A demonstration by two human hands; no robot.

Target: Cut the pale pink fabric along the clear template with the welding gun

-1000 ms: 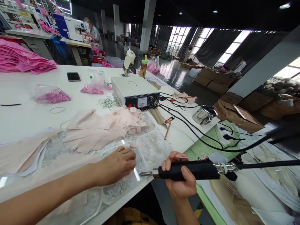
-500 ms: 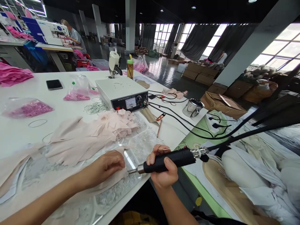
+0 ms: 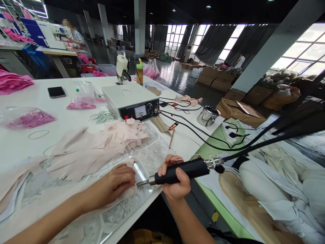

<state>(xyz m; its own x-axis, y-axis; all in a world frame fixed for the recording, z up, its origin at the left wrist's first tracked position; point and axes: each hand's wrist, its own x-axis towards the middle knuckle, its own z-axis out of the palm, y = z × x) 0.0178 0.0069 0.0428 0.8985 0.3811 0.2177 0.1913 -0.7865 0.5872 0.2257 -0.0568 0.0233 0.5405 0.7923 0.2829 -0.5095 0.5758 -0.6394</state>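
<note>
My right hand [image 3: 176,178] is wrapped round a black handheld tool [image 3: 188,171] with a metal tip, which points left and touches or hovers at the edge of pale pink fabric. My left hand [image 3: 121,179] rests on that fabric [image 3: 101,201] just left of the tip, its fingers bent together; whether they pinch the cloth is hidden. Under the fabric lies a clear sheet [image 3: 122,211]. Beyond my left hand is a heap of cut pale pink pieces [image 3: 101,145]. A cable runs from the tool toward the upper right.
A white control box [image 3: 129,98] stands behind the heap. Orange snips [image 3: 173,126], a metal cup [image 3: 208,116], bags of pink pieces [image 3: 31,118] and a phone [image 3: 56,92] lie around it. Black cables cross the right side. A person sits at a far sewing machine.
My left hand's fingers have lowered and flattened somewhat onto the fabric. The tool and my right hand have shifted slightly left, and the view has moved a little.
</note>
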